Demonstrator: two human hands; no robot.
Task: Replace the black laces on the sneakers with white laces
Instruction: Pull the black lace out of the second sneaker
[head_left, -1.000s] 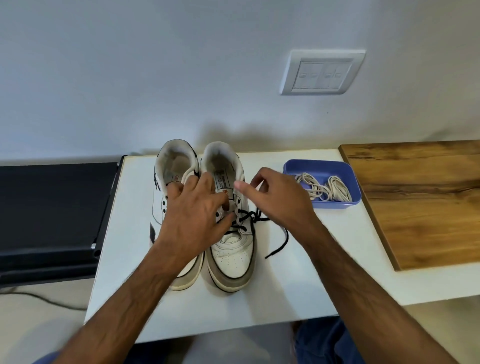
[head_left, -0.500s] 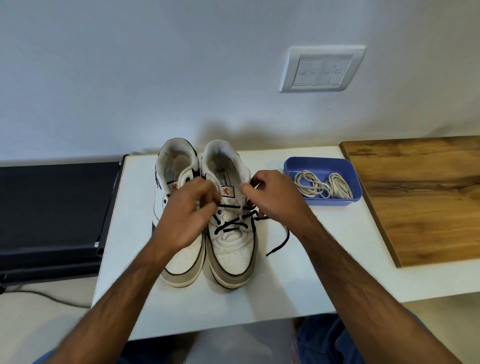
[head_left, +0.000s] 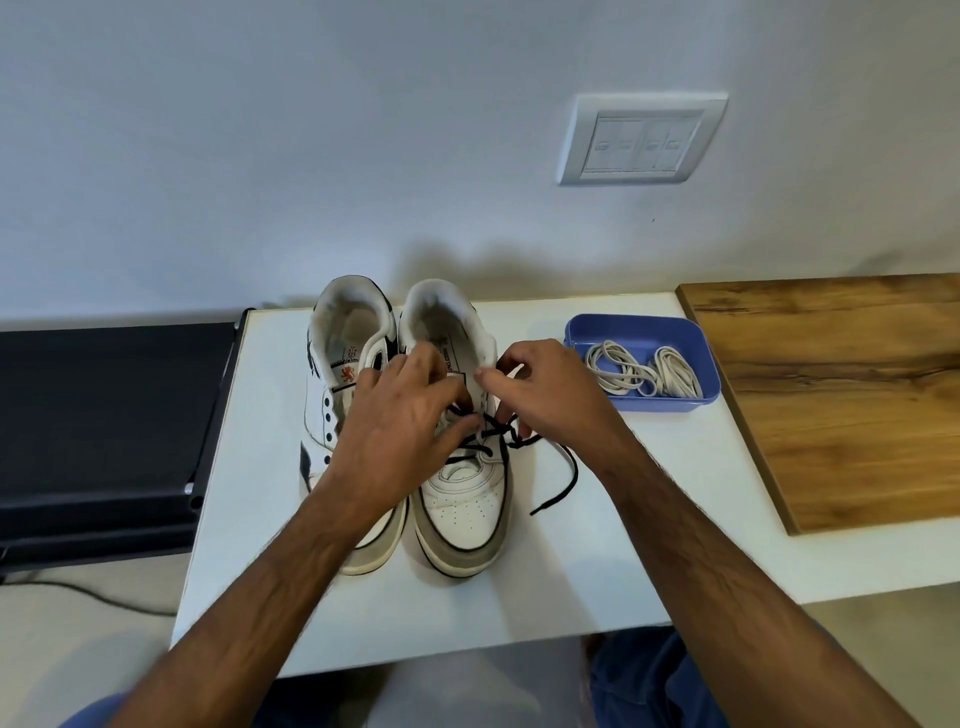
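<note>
While the left hand (head_left: 400, 431) pinches the black lace (head_left: 488, 441) at the right sneaker (head_left: 462, 457) and the right hand (head_left: 540, 400) grips its outer run, loosen each crossing evenly; white laces (head_left: 644, 371) wait in the blue tray (head_left: 576, 332) beyond the right fingertips; bare table (head_left: 649, 519) lies below them.

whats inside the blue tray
The blue tray holds two loose bundles of white laces. Whatever lies beneath the bundles is covered.
</note>
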